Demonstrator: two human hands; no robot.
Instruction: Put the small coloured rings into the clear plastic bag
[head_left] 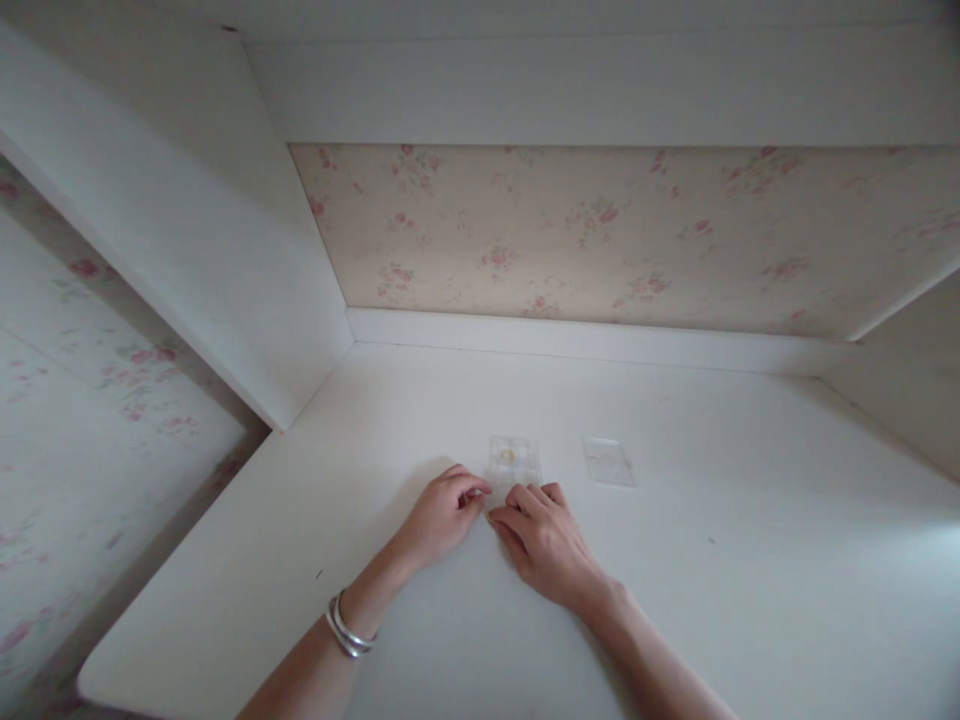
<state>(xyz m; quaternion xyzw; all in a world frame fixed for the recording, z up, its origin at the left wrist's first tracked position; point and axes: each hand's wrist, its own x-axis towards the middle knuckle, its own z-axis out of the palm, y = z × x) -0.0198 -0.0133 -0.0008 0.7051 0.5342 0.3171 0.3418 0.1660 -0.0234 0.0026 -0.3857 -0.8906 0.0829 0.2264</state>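
Observation:
My left hand (pixel 442 515) and my right hand (pixel 544 540) rest side by side on a white desk top (pixel 705 590), fingertips curled and nearly touching. Both sets of fingertips meet the near edge of a small clear plastic case (pixel 514 460) with something yellowish inside. Whether either hand grips the case or only touches it is unclear. A second clear flat plastic piece (pixel 609 462) lies on the desk to the right of the case, apart from both hands. Silver bangles (pixel 346 628) sit on my left wrist.
The desk sits in an alcove: a white side panel (pixel 187 250) on the left, floral wallpaper (pixel 600 235) behind above a white ledge (pixel 600 340), another panel at the right. The desk's front left edge (pixel 172 590) drops off beside a floral wall.

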